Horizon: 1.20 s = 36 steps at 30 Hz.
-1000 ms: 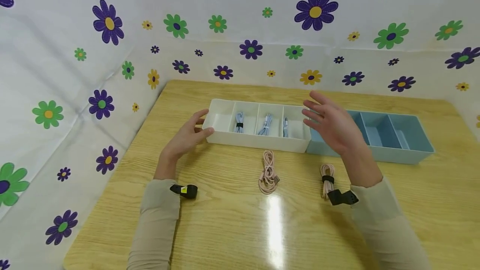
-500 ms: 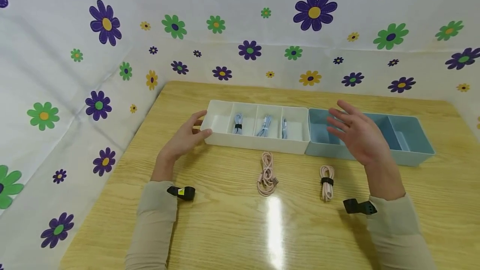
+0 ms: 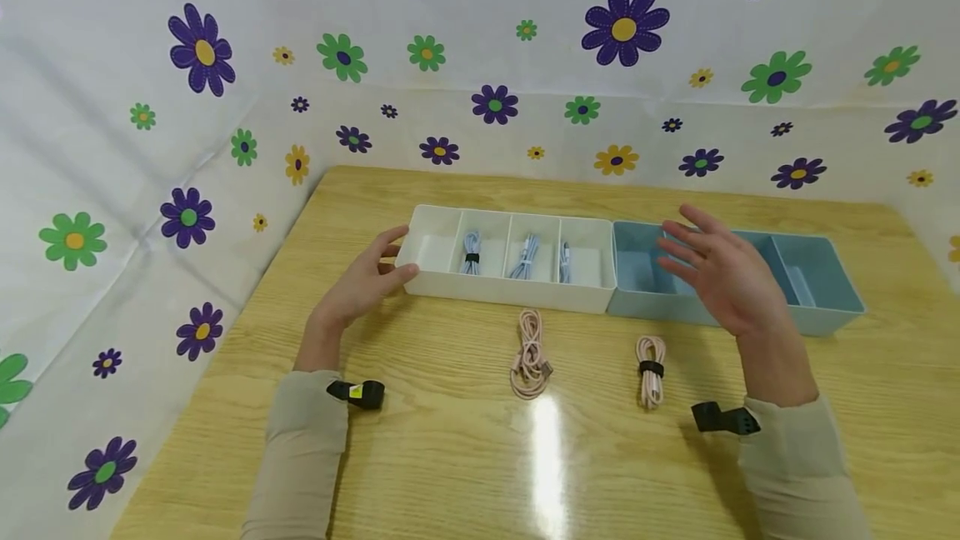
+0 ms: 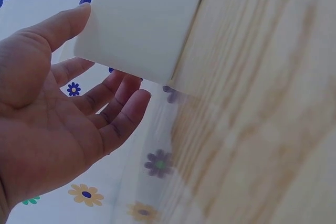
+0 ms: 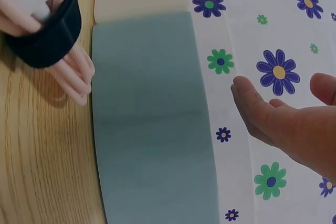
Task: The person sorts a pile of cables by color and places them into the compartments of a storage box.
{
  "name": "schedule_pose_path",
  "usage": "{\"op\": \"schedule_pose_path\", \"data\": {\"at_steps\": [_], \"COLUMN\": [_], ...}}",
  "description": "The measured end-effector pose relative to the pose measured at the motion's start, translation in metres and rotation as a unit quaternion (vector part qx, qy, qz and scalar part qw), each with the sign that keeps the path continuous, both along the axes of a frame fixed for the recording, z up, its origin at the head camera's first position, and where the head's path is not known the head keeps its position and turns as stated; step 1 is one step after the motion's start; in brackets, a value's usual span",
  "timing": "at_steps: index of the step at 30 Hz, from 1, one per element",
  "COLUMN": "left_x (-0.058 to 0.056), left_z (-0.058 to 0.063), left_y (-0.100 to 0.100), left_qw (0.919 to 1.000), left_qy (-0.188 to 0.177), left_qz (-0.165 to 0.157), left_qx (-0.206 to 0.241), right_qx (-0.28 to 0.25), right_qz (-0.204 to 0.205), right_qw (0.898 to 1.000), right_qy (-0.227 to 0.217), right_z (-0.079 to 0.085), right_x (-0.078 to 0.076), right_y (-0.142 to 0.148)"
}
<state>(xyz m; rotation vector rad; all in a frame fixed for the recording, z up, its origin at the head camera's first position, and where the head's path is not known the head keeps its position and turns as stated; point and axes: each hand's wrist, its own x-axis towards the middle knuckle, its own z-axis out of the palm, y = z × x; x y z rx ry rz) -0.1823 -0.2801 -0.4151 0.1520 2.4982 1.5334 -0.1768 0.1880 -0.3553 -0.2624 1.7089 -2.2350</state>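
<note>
A white divided box (image 3: 510,293) lies along the table. My left hand (image 3: 360,282) is at its left end, thumb at the front rim and the other fingers loosely bent at the end wall, as the left wrist view also shows. Bundled light blue cables lie in three compartments, one with a black strap (image 3: 472,257). My right hand (image 3: 723,277) hovers over the blue divided box (image 3: 821,321), fingers extended, holding nothing. In front of the boxes lie a pink cable bundle (image 3: 531,354) and another pink cable bundle (image 3: 651,390) with a black strap.
Both boxes stand end to end on the wooden table (image 3: 442,440). A flower-printed cloth (image 3: 442,15) rises behind the table and on its left side.
My right hand has moved right, away from the white box's right end to over the blue box's middle, then stays nearly still. The left hand keeps its place at the white box.
</note>
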Motion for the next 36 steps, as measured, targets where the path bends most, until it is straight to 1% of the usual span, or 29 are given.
{"op": "schedule_pose_path", "data": {"at_steps": [3,7,11,13,14,18,20,21,23,30,33,36], "left_x": [-0.001,-0.001,-0.002,0.0,0.0,0.001,-0.002,-0.001,-0.001,0.0,0.0,0.0], "left_z": [-0.001,-0.001,0.0,0.01,0.011,0.01,0.001,0.001,0.002,0.002,0.001,0.002], "left_y": [-0.001,-0.002,-0.003,0.001,0.001,0.001,-0.003,-0.003,-0.003,-0.004,-0.003,-0.003], "left_qw": [1.0,0.9998,0.9997,0.9997,0.9998,0.9998,0.9998,0.9998,0.9998,0.9998,0.9999,0.9999], "left_qy": [0.008,0.005,0.009,0.008,0.005,-0.003,-0.002,0.0,0.001,-0.008,-0.008,-0.01], "left_qz": [-0.003,-0.002,-0.002,-0.004,-0.003,-0.004,-0.002,-0.002,-0.002,-0.002,-0.005,-0.003], "left_qx": [-0.005,-0.017,-0.023,-0.021,-0.02,-0.017,-0.017,-0.018,-0.018,-0.017,-0.013,-0.007], "right_qx": [0.004,0.001,-0.053,-0.079,-0.085,-0.078,-0.074,-0.074,-0.076,-0.047,-0.05,-0.06], "right_qz": [-0.001,-0.001,-0.006,-0.007,-0.006,0.004,0.01,0.013,0.013,0.008,0.018,0.04], "right_qw": [1.0,1.0,0.999,0.997,0.996,0.997,0.997,0.997,0.997,0.999,0.998,0.996], "right_qy": [0.003,-0.006,-0.002,0.002,0.005,0.011,0.015,0.015,0.016,0.023,0.037,0.055], "right_z": [0.0,-0.002,-0.005,-0.006,-0.006,-0.006,-0.006,-0.006,-0.004,-0.001,-0.001,-0.001], "right_x": [0.0,0.0,0.002,0.003,0.003,0.005,0.005,0.005,0.005,0.009,0.01,0.011], "right_y": [0.004,0.009,0.014,0.016,0.017,0.024,0.027,0.028,0.03,0.036,0.04,0.044]}}
